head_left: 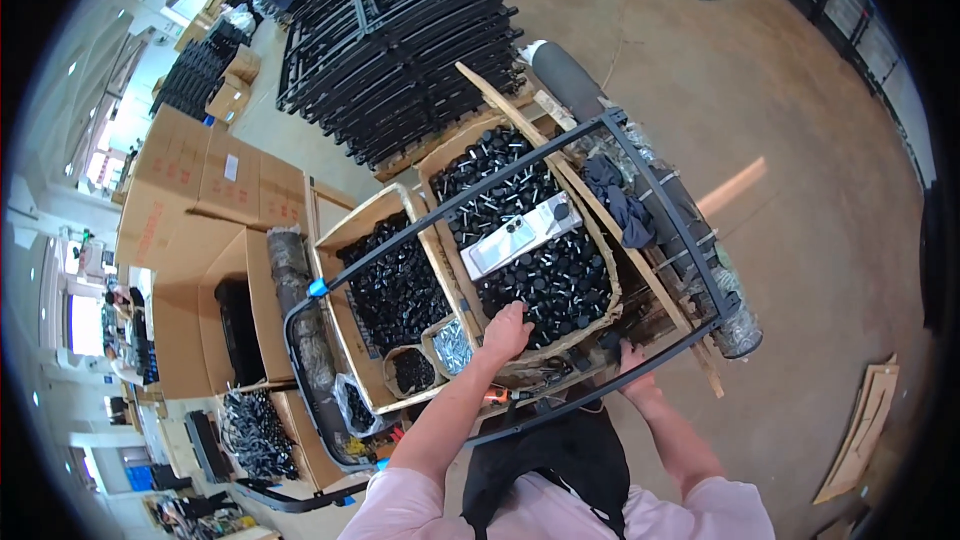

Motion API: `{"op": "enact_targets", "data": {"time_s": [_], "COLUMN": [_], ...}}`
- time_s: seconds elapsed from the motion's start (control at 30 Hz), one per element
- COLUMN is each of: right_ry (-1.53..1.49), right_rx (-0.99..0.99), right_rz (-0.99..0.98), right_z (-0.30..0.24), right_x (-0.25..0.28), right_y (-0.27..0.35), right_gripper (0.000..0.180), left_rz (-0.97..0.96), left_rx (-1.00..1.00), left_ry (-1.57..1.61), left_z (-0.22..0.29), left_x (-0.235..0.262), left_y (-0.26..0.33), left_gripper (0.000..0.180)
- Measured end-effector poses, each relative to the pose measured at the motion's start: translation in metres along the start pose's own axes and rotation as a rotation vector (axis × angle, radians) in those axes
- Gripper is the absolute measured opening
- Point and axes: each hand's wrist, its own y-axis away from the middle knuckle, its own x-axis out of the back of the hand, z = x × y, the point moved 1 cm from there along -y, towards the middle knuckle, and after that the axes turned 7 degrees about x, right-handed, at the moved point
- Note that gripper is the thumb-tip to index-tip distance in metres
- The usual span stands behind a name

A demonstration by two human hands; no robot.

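My left hand [508, 333] reaches over the near edge of a cardboard box [612, 275] of black round screw-in feet [560, 285] with metal studs. Its fingers are curled together, and whatever they hold is hidden. My right hand [637, 365] is at the near right, beside a black tubular metal frame [672, 190]. The fingers there are closed by a small dark piece that I cannot make out. The frame lies slantwise across the boxes, with blue wrapping [318, 288] on its left corner. A white and grey flat packet [520, 237] rests on the feet.
Left of the feet stands a box of small black parts [395, 280], with smaller tubs of black bits [412, 370] and silver screws [452, 345]. A wooden strip [590, 202] and wrapped rolls [570, 80] lie right. Stacked black frames [400, 50] stand behind; large cartons [205, 300] stand left.
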Motion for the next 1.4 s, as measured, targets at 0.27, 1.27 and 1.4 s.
{"op": "enact_targets", "data": {"time_s": [0.27,1.27,1.4], "right_ry": [-0.231,-0.471,-0.551], "right_rx": [0.650,0.433,0.421], "right_rz": [-0.751,0.085,0.247], "right_z": [-0.123,-0.086,-0.084], "right_x": [0.163,0.205,0.220], "right_y": [0.047,-0.025,-0.003], "right_gripper": [0.022,0.026,0.027], "left_rz": [-0.081,0.219,0.147], "left_rx": [0.011,-0.514,-0.551], "left_ry": [0.589,0.369,0.415], "left_z": [0.071,0.206,0.207], "left_x": [0.095,0.132,0.129], "left_y": [-0.071,-0.319,-0.319], "left_gripper": [0.036,0.034,0.034]}}
